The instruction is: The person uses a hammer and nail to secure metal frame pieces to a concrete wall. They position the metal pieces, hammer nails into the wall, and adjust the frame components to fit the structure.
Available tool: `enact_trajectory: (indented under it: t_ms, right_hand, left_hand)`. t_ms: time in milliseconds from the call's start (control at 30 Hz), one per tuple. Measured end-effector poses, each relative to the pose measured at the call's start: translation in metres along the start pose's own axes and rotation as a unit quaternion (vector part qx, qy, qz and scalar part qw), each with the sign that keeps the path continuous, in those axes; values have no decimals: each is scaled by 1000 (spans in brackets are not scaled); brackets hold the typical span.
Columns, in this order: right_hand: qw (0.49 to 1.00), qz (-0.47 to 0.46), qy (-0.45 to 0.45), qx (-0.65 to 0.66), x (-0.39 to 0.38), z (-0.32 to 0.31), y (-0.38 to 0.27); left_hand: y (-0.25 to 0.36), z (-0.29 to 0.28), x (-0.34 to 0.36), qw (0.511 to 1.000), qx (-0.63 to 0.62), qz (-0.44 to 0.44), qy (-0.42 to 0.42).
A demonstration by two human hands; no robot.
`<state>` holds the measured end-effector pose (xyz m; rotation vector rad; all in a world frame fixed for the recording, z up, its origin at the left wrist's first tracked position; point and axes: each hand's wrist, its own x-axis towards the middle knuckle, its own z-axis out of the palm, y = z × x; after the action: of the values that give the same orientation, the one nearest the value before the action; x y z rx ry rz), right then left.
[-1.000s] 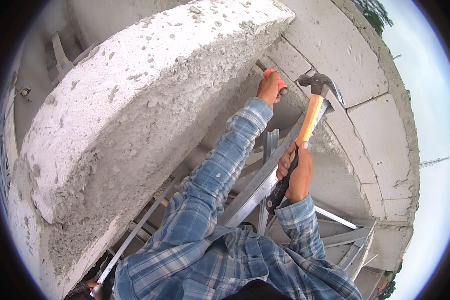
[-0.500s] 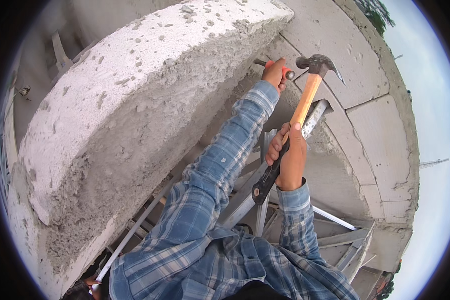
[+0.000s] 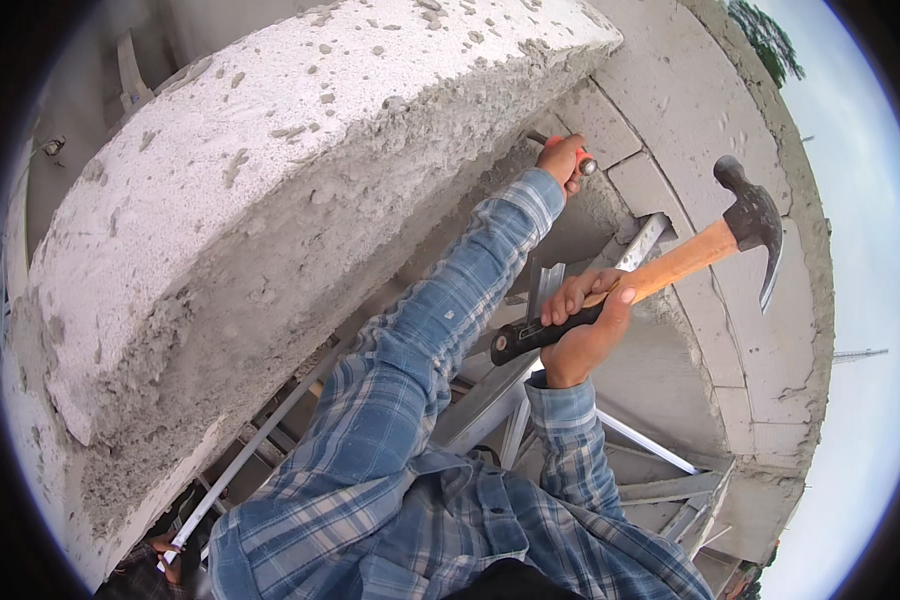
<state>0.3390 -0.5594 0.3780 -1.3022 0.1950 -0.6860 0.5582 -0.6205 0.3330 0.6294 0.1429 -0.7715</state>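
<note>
The left hand [image 3: 560,160] is closed around the red grip of a chisel [image 3: 584,160], its dark shaft pointing toward the corner where the concrete beam [image 3: 300,190] meets the block wall [image 3: 770,350]; I can't tell whether the tip touches. Its round butt faces right, out of the fist. The right hand [image 3: 582,338] is wrapped around the black rubber end of a claw hammer [image 3: 682,262], wooden neck slanting up and right, head well apart from the chisel with open room between. The beam's crumbly lower edge runs close along the left sleeve [image 3: 410,330]. Below the hands, metal framing [image 3: 485,400] crowds the gap. Past the wall's curved outer edge lies sky [image 3: 875,200]. Lower left, another person's hand [image 3: 167,556] is at a pale tube [image 3: 240,482].
</note>
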Motion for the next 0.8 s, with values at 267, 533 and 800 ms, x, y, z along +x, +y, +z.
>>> enact_trajectory:
  t_ms: [267,533,800]
  right_hand:
    - [998,-30,32,49,-3,1,6]
    - [989,145,1,-31,11,13,14]
    - [975,193,-21,-111,32,3,27]
  left_hand:
    - [8,14,3,999,29,15,7]
    - [33,6,15,1000,0,0,-24]
    - [16,14,28,1000,-8,6,-5]
